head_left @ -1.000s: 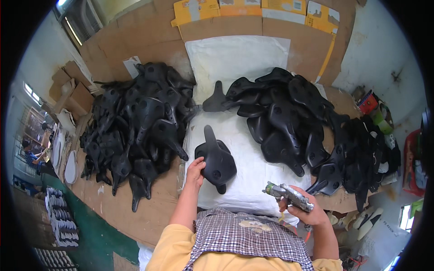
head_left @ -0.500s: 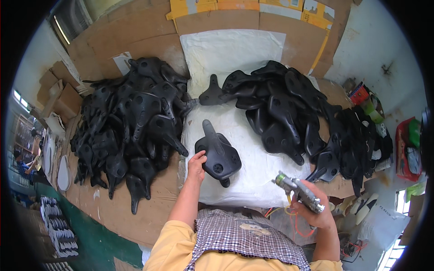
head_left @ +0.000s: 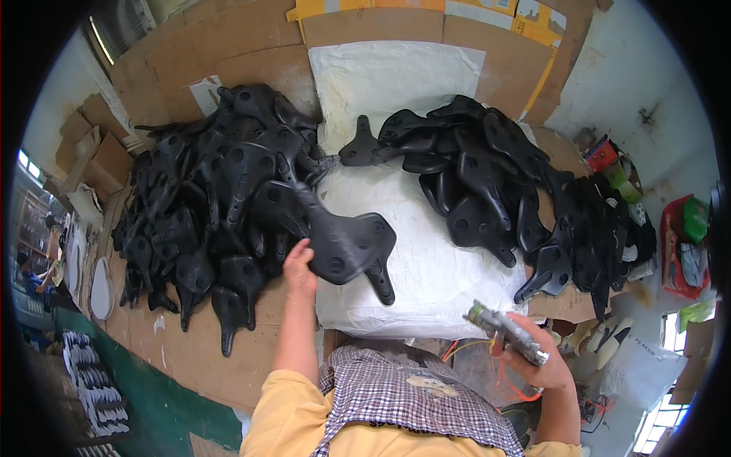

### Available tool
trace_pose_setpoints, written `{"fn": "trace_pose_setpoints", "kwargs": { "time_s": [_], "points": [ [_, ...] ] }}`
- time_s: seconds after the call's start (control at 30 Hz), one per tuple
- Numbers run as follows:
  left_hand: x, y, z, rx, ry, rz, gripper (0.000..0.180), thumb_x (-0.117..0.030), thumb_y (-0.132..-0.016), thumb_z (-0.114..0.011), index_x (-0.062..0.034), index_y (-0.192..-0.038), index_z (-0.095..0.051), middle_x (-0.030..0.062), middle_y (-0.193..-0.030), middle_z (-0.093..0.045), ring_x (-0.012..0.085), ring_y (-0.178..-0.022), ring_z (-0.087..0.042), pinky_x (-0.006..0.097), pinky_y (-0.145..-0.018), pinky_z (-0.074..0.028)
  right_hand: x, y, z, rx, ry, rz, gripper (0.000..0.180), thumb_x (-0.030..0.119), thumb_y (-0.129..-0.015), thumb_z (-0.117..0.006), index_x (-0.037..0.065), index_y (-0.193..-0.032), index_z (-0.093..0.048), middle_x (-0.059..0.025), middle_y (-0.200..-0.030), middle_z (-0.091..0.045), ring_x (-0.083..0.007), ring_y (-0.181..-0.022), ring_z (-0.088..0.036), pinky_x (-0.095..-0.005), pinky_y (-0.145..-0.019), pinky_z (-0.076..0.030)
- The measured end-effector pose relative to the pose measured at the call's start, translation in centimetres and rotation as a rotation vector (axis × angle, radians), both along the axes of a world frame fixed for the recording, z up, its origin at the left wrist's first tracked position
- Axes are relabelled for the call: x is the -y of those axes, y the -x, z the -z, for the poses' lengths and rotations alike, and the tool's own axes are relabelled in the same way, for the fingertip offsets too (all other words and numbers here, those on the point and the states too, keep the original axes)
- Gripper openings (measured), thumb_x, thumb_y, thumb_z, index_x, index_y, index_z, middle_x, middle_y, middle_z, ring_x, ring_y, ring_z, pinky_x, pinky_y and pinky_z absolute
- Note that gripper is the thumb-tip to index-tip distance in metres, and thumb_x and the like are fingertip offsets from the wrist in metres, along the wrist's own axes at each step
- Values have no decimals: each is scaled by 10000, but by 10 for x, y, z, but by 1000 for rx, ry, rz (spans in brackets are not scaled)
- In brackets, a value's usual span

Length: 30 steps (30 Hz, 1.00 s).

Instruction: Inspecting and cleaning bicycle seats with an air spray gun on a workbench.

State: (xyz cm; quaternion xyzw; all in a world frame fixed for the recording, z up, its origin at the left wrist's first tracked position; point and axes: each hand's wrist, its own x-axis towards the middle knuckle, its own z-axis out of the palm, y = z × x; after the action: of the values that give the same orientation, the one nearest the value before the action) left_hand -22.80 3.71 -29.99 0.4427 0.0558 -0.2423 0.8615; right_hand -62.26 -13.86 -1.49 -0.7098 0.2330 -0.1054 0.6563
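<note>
Left hand: fingers clenched on the rear edge of a black moulded saddle base. The piece is lifted and tilted, its narrow nose pointing up-left toward the left pile; the outline is motion-blurred, so its exact tilt is uncertain. It hangs over the left edge of the white padded sheet that covers the bench, between the two piles.

Right hand: fingers wrapped around the grip of a metal hand tool, probably a pneumatic stapler, barrel pointing up-left. Hand is off the near right corner of the white sheet, well apart from the held piece. Thin orange and yellow leads run below the tool.

Left pile: a large heap of like black saddle bases on brown cardboard, just beside the held piece.

Right pile: a second heap, lying partly on the white sheet and spilling right over the bench edge.

Person wears a yellow top under a checked apron.

Far right: red and green containers near the wall.
</note>
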Motion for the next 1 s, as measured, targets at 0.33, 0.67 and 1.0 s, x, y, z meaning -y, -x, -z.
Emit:
{"fn": "trace_pose_setpoints", "kwargs": {
  "time_s": [0.33, 0.67, 1.0],
  "points": [
    [-73, -46, -24, -44, 28, -58, 376, 56, -833, -472, 43, -1206, -519, 180, -1184, -566, 279, -1073, -558, 385, -982, -426, -14, -25, 7, -210, 134, 8, 484, 35, -789, -679, 19, -1239, -501, -73, -944, -640, -137, -856, -599, -271, -786, -465],
    [28, -41, 36, 138, -433, 429, 380, 13, -636, -553, 26, -1013, -599, 84, -949, -632, 211, -890, -586, 292, -846, -433, -21, -19, 9, -287, 202, 25, 532, 32, -765, -691, -10, -1250, -476, -60, -897, -625, -125, -795, -601, -292, -746, -487],
    [109, -69, -38, 284, -338, 544, 278, 4, -668, -575, -17, -943, -607, 43, -882, -613, 170, -835, -575, 270, -809, -428, 16, -65, 45, -144, 159, 68, 498, 60, -816, -665, 54, -1277, -477, -54, -907, -613, -108, -817, -564, -262, -756, -463]
  ]
}}
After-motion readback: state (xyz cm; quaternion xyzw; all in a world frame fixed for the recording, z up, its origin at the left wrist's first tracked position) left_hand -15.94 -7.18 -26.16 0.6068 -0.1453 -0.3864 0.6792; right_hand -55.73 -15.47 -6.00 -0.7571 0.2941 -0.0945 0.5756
